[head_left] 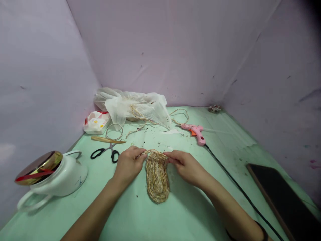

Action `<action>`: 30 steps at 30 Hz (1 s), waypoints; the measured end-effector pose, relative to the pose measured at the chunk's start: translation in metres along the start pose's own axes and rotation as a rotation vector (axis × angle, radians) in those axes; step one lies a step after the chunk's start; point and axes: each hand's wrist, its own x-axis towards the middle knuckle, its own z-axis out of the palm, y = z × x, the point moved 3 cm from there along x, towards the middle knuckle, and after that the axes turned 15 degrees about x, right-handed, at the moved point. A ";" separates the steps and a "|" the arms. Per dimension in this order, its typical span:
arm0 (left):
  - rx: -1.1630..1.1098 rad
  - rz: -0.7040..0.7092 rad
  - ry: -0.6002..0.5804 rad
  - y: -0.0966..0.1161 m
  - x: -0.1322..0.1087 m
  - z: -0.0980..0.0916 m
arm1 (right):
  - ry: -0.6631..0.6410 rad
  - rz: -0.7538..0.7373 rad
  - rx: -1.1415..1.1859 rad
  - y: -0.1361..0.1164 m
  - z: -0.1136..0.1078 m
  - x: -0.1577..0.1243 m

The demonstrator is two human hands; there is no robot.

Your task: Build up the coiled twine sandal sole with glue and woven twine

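A straw cord [153, 151] held across the far end of a coiled straw pad [157, 179]

The left hand [128, 164] pinches the cord between thumb and fingers, just beyond the pad's far left corner. The right hand [185, 164] grips it the same way at the far right corner, fingers drawn close together. Between them the pad lies lengthwise on the green tabletop [125, 221], near the middle, its rounded end toward the near side. A dark band circles the right arm.

Just left of and beyond the left hand lie black-handled scissors [110, 147], with a flat wooden strip [104, 139] beside their blades. A thin ring [107, 133] sits a little farther off, next to a white, red-trimmed packet [96, 123]. At the near left stands a white vessel [62, 179] with a looped handle; a gold lid [50, 162] rests at its mouth, crossed by a red strip.

To the far right of the hands is a pink glue gun [194, 130], its black cable [232, 178] running to the near right, where a dark flat slab [283, 201] lies. Along the far side, a crumpled white plastic bag [140, 103] has loose straw strands around it. A small container [214, 108] occupies the far right corner.
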 end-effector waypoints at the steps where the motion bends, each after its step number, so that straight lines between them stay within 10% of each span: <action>1: 0.048 0.008 -0.017 0.002 -0.001 0.001 | 0.033 -0.002 -0.071 0.003 -0.001 0.001; 17: -0.114 -0.134 -0.159 0.001 -0.002 0.023 | 0.223 0.170 -0.337 0.014 0.003 0.004; 30: -0.376 -0.235 -0.255 -0.014 0.000 0.037 | 0.259 0.310 0.031 0.039 0.004 0.008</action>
